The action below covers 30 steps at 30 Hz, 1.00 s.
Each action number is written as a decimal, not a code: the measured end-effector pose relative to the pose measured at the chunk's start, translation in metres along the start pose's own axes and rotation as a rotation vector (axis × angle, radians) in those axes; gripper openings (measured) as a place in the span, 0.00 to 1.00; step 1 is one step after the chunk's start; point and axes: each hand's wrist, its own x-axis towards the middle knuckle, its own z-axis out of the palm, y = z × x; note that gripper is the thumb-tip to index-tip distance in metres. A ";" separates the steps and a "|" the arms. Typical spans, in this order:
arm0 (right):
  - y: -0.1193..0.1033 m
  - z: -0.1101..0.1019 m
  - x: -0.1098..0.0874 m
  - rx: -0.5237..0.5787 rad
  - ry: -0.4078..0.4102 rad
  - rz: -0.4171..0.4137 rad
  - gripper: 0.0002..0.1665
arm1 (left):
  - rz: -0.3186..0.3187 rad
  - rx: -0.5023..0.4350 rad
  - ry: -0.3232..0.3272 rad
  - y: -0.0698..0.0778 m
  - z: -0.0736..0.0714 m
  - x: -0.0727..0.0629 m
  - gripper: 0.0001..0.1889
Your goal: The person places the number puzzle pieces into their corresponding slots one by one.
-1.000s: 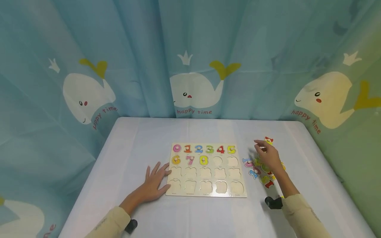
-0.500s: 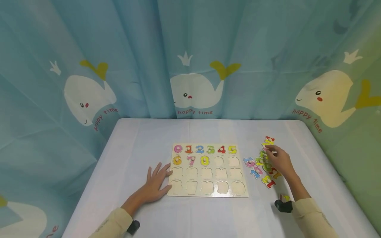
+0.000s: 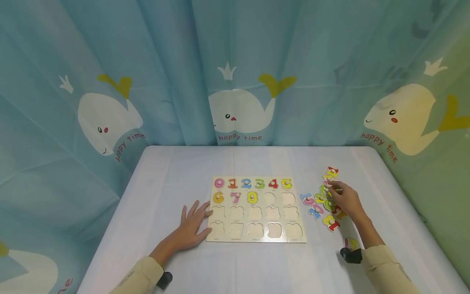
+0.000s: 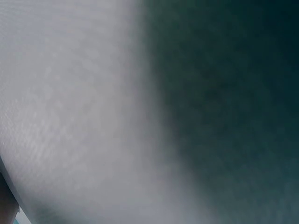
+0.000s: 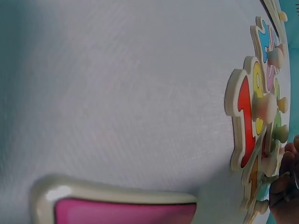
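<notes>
A wooden number puzzle board (image 3: 257, 243) lies on the white table, with numbers 0 to 8 seated in its top two rows and bare recesses below. My left hand (image 3: 191, 228) rests at the board's left edge, fingers spread, thumb and fingertips touching it. To the board's right, my right hand (image 3: 345, 199) reaches over a heap of knobbed number pieces (image 3: 319, 199), its fingers bent down beside a pink piece (image 3: 326, 182). Whether it pinches a piece is hidden. In the right wrist view, its fingers (image 5: 285, 189) appear next to the knobs, near a red-and-yellow 18 piece (image 5: 245, 121).
Another piece (image 3: 351, 244) lies beneath the right forearm; its pink face (image 5: 126, 212) looms close in the right wrist view. Black wrist cameras (image 3: 350, 255) jut from both sleeves. A blue whale-print curtain (image 3: 176, 81) hangs behind the table. The left wrist view is mostly blurred tabletop.
My right hand has lowered from above the heap into its upper part, shifting slightly right, and has stayed nearly still over the last half second. The left hand keeps its place on the board.
</notes>
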 end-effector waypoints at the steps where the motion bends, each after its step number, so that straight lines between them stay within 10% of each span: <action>1: 0.000 -0.001 0.000 -0.005 0.002 -0.001 0.25 | 0.000 0.001 0.003 0.000 0.000 0.000 0.27; 16: 0.005 -0.016 -0.006 -0.026 0.061 0.002 0.23 | 0.007 0.003 0.021 0.001 0.000 0.000 0.26; 30: 0.011 -0.020 -0.016 0.085 -0.327 -0.140 0.27 | 0.013 0.004 0.009 0.000 -0.001 0.000 0.26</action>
